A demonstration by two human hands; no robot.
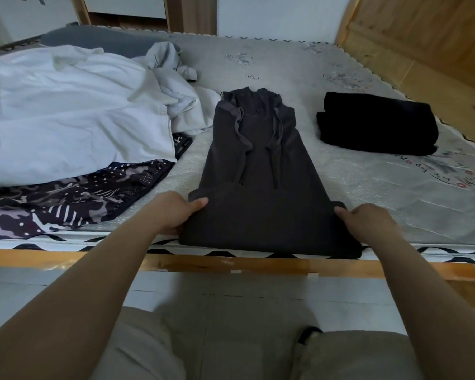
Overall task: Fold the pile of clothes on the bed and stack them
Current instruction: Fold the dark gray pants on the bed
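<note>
Head view looks down over a bed (354, 182) with the job partly done. One black garment (376, 123) lies folded on the mattress to the right, well apart from the rest; it is the only finished piece in sight, so I would judge the stack has barely begun. To the left waits the unfolded pile (74, 113): a large white garment spread loosely on top, a crumpled pale grey one behind it, and a dark patterned piece (74, 196) poking out underneath at the near edge. At least three items are left there, though how many more lie buried I cannot say.

Between the two lies the piece in hand, a dark grey garment (261, 171), laid flat and lengthwise with its neck end away from the person and its bottom end at the mattress's near edge. Its sides look already turned in towards the middle, giving a long narrow panel, and two cords trail down its centre (probably a hooded top, but the dim cloth makes that hard to confirm). Soft, limp fabric, a little rumpled along the inner left fold.

Both hands are on its near corners. Left hand (176, 215) grips the left corner, thumb on top and fingers tucked beneath; right hand (365, 223) pinches the right corner likewise. I judge the next fold, bottom up towards the neck, not yet made.
</note>
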